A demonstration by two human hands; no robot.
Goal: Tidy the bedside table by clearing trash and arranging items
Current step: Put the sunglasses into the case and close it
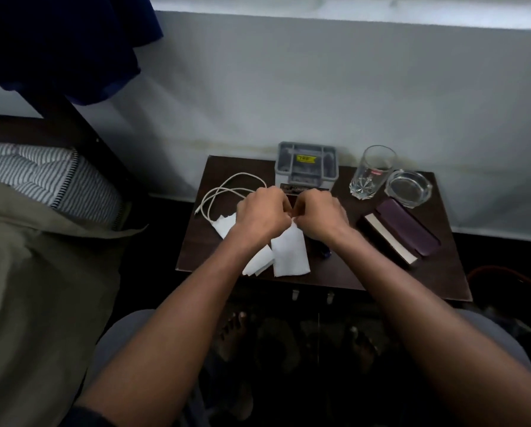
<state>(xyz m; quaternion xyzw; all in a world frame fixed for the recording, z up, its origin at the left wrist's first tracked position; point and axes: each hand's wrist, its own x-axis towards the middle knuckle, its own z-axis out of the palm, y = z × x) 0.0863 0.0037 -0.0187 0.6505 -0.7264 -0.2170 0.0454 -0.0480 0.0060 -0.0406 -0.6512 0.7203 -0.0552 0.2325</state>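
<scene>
On the dark wooden bedside table (344, 272), my left hand (262, 214) and my right hand (318, 215) meet with fingers closed, knuckles up. Both pinch the top corner of a white tissue (290, 254) that hangs down flat between my wrists. A second crumpled white tissue (258, 261) lies under my left wrist, with a part of it showing to the left. A white charging cable (227, 189) lies looped at the table's back left. A small dark blue object (324, 251) peeks out beneath my right wrist; I cannot tell what it is.
A grey organiser box (305, 163) stands at the back centre against the wall. To its right are an empty drinking glass (372, 172), a glass ashtray (409, 188) and a book with a purple case on it (405, 231). A bed (42, 241) is at the left.
</scene>
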